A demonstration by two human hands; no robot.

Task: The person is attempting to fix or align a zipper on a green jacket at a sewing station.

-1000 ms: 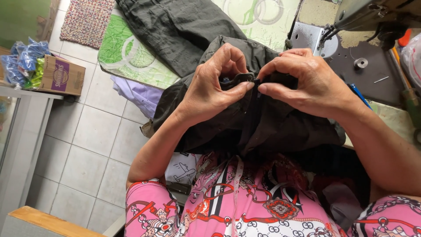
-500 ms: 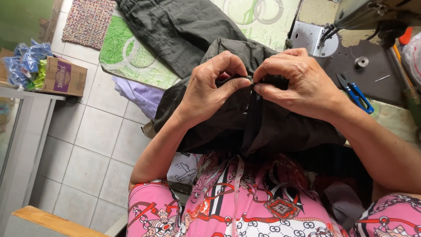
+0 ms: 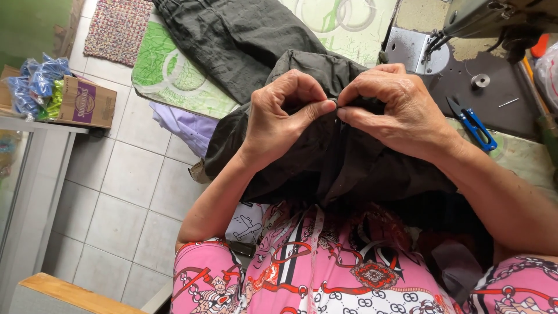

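Our left hand [image 3: 285, 113] is curled shut, thumb and forefinger pinching a fold of the dark grey garment [image 3: 343, 157] at its upper edge. Our right hand [image 3: 395, 110] closes on the same fold from the right, its fingertips meeting those of the left, so the pinched seam sits directly between the two hands. The rest of the garment hangs below and behind the hands, bunched over our lap, which is covered by a pink patterned dress [image 3: 325, 273].

To the right, just beyond the right wrist, blue thread snips [image 3: 474, 123] lie on the sewing table [image 3: 494, 99]; farther off stands the sewing machine [image 3: 494, 17], with a small metal bobbin [image 3: 480, 80] on the table near it.

Far and to the left, another dark garment [image 3: 232, 40] lies spread on a green and white mat [image 3: 168, 78], with a lilac cloth [image 3: 186, 125] beside it on the tiled floor [image 3: 116, 192]. Well to the left sits a cardboard box [image 3: 87, 102] beside blue plastic bags [image 3: 35, 84].
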